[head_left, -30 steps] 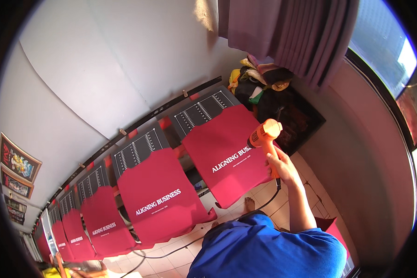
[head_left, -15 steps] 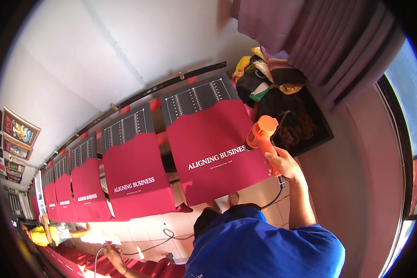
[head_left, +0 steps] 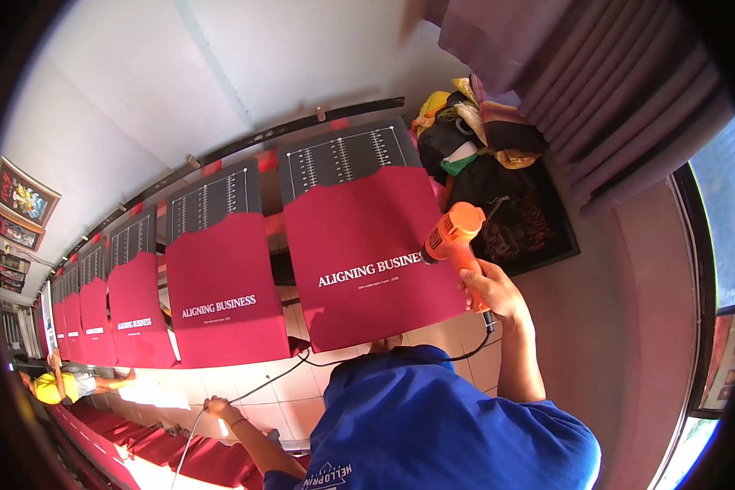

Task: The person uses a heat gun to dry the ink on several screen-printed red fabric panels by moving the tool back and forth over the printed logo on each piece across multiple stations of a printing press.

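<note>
My right hand point(head_left: 499, 292) is wrapped round the handle of an orange heat gun point(head_left: 457, 231). Its dark nozzle points left, just over the right end of the white print on the nearest maroon shirt point(head_left: 359, 220). That shirt lies flat on a dark board with white ruler marks point(head_left: 340, 155). Out to the lower left, my left hand point(head_left: 217, 407) is closed on a dark cable point(head_left: 263, 380). The cable hangs below the hand and also runs right, past the shirt's lower edge, toward the gun's handle.
More maroon shirts on boards, such as the second shirt point(head_left: 220, 286), stretch away left along a dark rail point(head_left: 253, 135). Another shirt row point(head_left: 163, 449) lies lower left, near a person in yellow point(head_left: 47, 388). Cloths and bags point(head_left: 457, 122) are heaped at the far right, beside a curtain point(head_left: 580, 82).
My left hand has risen and moved slightly right with the cable, which now stretches higher, across the shirt's lower edge. The heat gun has shifted slightly left with my view.
</note>
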Demonstrator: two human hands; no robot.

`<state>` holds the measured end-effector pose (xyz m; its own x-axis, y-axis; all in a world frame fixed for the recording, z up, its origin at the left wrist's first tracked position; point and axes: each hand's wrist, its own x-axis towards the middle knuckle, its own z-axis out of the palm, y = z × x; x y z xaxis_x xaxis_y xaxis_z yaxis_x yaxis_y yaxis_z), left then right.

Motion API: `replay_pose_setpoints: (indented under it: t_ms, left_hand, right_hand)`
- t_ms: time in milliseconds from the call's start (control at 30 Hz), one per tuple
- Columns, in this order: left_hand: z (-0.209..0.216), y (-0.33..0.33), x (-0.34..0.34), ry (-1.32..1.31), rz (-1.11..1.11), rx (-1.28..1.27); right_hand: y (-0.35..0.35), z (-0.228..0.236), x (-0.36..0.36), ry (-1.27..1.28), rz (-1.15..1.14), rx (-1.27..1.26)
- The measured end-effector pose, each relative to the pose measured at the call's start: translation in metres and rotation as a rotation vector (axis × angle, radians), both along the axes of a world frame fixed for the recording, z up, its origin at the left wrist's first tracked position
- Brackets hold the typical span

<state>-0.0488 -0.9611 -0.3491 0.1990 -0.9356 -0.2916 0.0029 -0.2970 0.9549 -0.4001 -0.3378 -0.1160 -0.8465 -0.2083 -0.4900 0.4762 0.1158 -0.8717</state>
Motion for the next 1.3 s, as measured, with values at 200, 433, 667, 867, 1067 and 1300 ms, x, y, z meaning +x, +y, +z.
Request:
replay_pose_setpoints:
  t_ms: [200,433,667,867,1067,1300]
  left_hand:
    - [-0.032,0.035,-0.036,0.132,-0.058,0.089]
    - [-0.033,0.019,-0.068,0.156,-0.1,0.052]
    - [-0.041,0.009,-0.115,-0.078,-0.065,0.014]
    - [-0.04,0.01,-0.129,-0.05,-0.071,-0.11]
    - [-0.012,0.025,-0.142,-0.1,-0.013,0.045]
    - [-0.007,0.031,-0.146,0.237,-0.046,0.004]
  right_hand:
    - [-0.006,0.009,-0.001,-0.004,0.005,0.049]
    - [-0.016,0.005,0.002,0.018,-0.009,0.068]
    - [-0.026,-0.003,0.004,0.024,-0.016,0.077]
    - [-0.036,0.008,0.003,-0.043,-0.037,0.015]
    - [-0.041,-0.004,0.007,0.026,0.014,0.064]
    - [-0.053,-0.002,0.008,0.002,0.057,0.077]
